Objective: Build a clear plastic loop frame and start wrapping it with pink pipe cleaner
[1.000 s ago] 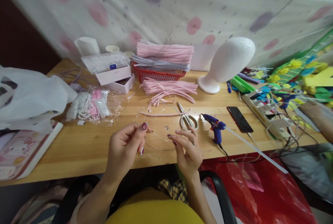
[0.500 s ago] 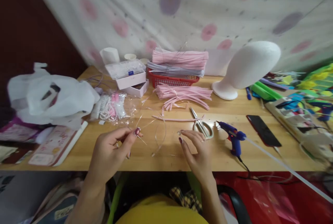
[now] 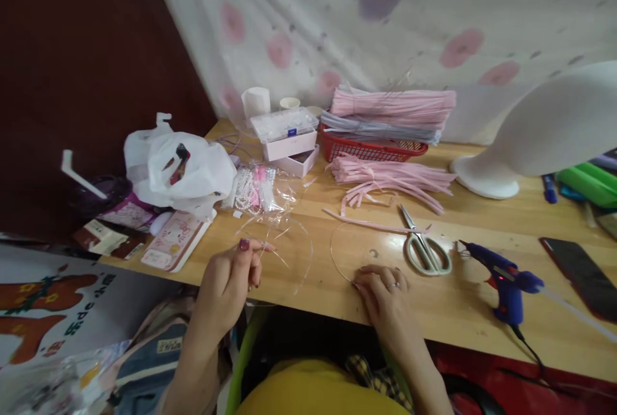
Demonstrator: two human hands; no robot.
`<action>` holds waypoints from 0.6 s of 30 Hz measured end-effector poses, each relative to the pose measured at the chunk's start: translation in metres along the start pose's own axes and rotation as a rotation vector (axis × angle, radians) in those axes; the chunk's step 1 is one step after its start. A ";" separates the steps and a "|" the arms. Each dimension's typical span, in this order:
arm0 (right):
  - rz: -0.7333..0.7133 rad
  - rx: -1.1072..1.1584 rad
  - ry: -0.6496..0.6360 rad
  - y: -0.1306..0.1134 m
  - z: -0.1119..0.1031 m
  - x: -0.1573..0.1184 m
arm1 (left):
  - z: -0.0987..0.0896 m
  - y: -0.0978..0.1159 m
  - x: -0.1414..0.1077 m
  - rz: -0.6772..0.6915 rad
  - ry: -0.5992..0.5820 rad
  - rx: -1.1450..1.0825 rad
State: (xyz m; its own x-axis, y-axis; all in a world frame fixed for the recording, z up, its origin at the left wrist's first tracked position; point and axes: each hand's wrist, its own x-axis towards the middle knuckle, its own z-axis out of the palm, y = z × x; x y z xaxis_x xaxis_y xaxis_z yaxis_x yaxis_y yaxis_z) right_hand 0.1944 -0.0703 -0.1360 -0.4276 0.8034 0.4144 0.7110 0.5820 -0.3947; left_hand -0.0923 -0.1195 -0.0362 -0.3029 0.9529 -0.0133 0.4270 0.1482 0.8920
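Note:
My left hand [image 3: 231, 277] pinches the crossing of thin clear strands [image 3: 274, 249], which fan out above the wooden table. A large loop of the strand curves to the right of these fingers. Near the table's front edge, my right hand [image 3: 383, 286] has its fingertips together on the end of a thin curved wire [image 3: 332, 251]. Scissors [image 3: 424, 245] lie beyond it to the right, with a pink strip [image 3: 371, 223] crossing near their blades. A blue glue gun [image 3: 504, 280] rests farther right.
Behind are a pink strip bundle [image 3: 385, 177], a red basket [image 3: 376, 148] of strips, white boxes [image 3: 289, 145] and bagged beads [image 3: 255, 190]. A white plastic bag [image 3: 183, 167] is left; a white foam head [image 3: 563, 126] and phone [image 3: 581, 277] are right.
The view has swung left. My right hand has come down to the tabletop, its fingertips now closed at the wire's end. My left hand still pinches the strands.

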 end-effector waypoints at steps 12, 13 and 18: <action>0.101 0.048 0.051 0.004 -0.010 -0.018 | 0.021 0.013 0.001 -0.054 0.005 -0.167; 0.118 0.083 0.065 0.004 -0.014 -0.019 | 0.022 0.013 0.004 -0.050 -0.004 -0.181; 0.146 0.078 0.046 0.000 -0.016 -0.018 | 0.030 0.014 0.019 -0.060 -0.037 -0.258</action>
State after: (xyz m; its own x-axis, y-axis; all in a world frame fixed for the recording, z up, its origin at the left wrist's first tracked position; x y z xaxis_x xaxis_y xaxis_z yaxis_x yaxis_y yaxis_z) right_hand 0.2109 -0.0864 -0.1306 -0.2959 0.8744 0.3846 0.7175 0.4692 -0.5149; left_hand -0.0666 -0.0917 -0.0373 -0.2877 0.9542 -0.0818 0.1763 0.1368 0.9748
